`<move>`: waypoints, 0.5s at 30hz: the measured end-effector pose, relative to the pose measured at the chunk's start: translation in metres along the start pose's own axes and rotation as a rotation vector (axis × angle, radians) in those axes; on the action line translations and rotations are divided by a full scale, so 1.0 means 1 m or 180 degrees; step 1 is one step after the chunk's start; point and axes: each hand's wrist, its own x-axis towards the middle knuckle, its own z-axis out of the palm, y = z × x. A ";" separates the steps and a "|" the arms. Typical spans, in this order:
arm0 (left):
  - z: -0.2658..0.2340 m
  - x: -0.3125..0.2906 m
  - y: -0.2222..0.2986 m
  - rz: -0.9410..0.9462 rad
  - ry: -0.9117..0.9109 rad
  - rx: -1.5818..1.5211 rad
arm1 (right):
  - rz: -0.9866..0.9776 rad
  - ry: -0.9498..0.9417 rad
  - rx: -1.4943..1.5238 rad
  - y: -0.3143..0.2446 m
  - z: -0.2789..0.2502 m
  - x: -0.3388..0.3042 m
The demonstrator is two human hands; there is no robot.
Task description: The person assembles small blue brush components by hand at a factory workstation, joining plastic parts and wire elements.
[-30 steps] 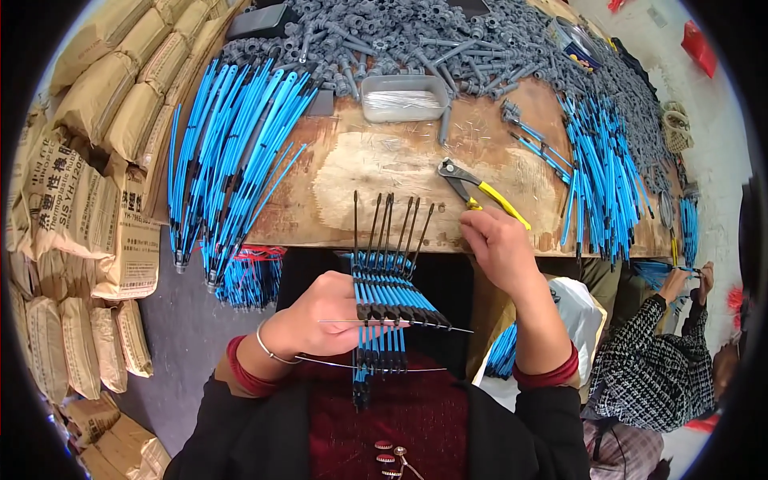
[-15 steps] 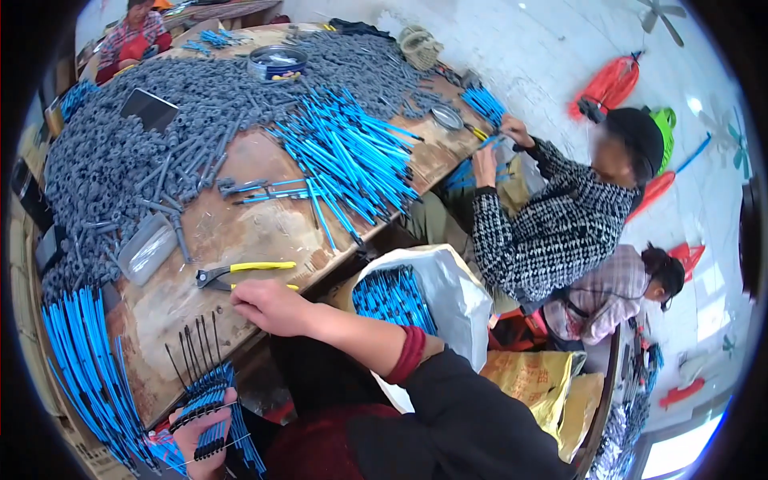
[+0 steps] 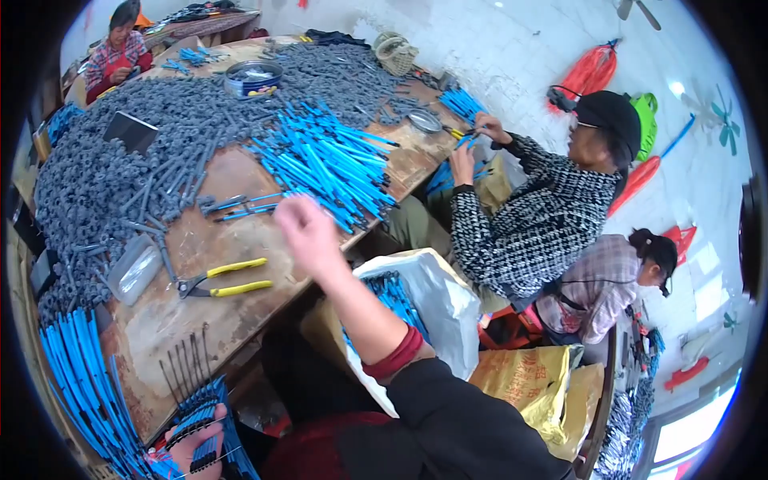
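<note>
At the lower left my left hand (image 3: 198, 448) is closed around a bundle of thin blue rods with black parts (image 3: 205, 410). Several thin black stems (image 3: 186, 360) stick up from this bundle over the table's edge. My right hand (image 3: 308, 232) is raised over the table's near side, in front of a large heap of blue rods (image 3: 328, 164). Motion smears its fingers, so I cannot make out whether anything is in them. Between my two hands, yellow-handled cutting pliers (image 3: 240, 289) lie on the wood with handles apart.
Grey tubular pieces (image 3: 104, 184) cover much of the table (image 3: 164, 344). A clear plastic box (image 3: 134, 272) and more blue rods (image 3: 80, 360) lie at left. A white-lined sack (image 3: 448, 292) with blue rods stands beside me. A co-worker in a checked jacket (image 3: 528, 216) sits at right.
My right hand has moved away from beside the pliers, up and forward toward the blue heap. My left hand still grips its bundle. The whole view has shifted slightly.
</note>
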 end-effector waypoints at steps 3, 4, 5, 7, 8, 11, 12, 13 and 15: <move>-0.006 -0.001 -0.009 -0.0021 -0.0002 0.0011 | 0.0719 0.1114 0.0977 -0.034 -0.049 0.041; -0.010 -0.004 -0.010 -0.0092 0.0024 0.0008 | 0.0362 0.1424 0.1174 -0.041 -0.058 0.050; -0.013 -0.008 -0.005 -0.0189 0.0067 0.0033 | 0.0032 0.1715 0.1390 -0.048 -0.063 0.055; -0.013 -0.011 0.009 -0.0786 -0.0002 0.0079 | -0.0246 0.1096 0.1086 -0.074 -0.052 0.047; -0.006 -0.018 0.006 -0.1430 0.0005 -0.1511 | -0.0048 0.0929 0.1261 -0.083 -0.045 0.035; 0.008 0.002 0.022 -0.1620 -0.0012 -0.2620 | -0.1455 -0.1725 -0.0666 -0.074 -0.003 -0.014; 0.022 0.015 0.017 -0.0737 -0.0073 -0.3146 | -0.1597 -0.2090 -0.0785 -0.050 0.009 -0.035; 0.015 0.024 0.019 -0.0495 -0.0405 -0.2064 | -0.1433 -0.2269 -0.0905 -0.035 0.017 -0.052; 0.013 0.025 0.011 -0.0328 -0.0653 -0.0905 | -0.1381 -0.2495 -0.0946 -0.020 0.028 -0.069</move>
